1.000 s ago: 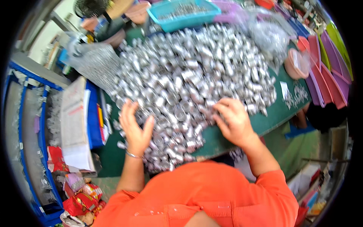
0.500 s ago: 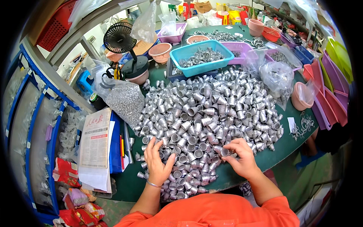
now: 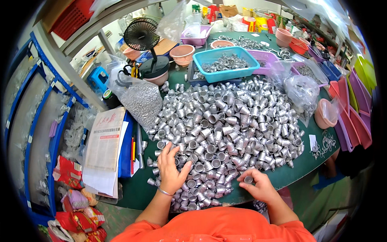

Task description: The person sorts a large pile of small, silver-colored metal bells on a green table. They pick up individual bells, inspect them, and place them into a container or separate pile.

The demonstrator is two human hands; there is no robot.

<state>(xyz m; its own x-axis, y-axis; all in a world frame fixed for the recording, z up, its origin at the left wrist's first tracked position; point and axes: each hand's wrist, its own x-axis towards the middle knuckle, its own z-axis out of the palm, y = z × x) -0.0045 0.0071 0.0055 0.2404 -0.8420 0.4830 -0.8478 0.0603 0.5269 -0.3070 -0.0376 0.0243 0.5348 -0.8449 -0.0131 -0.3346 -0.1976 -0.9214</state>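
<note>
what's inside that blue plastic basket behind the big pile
The blue plastic basket holds a heap of small silvery metal parts. The basket's floor beneath them is covered.

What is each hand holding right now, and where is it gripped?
The right hand pinches one small silver bell by its sides at the fingertips. The left hand lies flat on the bell pile, gripping nothing.

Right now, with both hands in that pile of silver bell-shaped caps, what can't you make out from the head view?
- Head view: the caps under the left hand are covered by its palm.
- The small cap at the right hand is half hidden by fingers; its grip is unclear.
- The pile's near edge vanishes behind the orange shirt.
- The contents of the clear bag are blurred by plastic.
- The far trays are too small.
</note>
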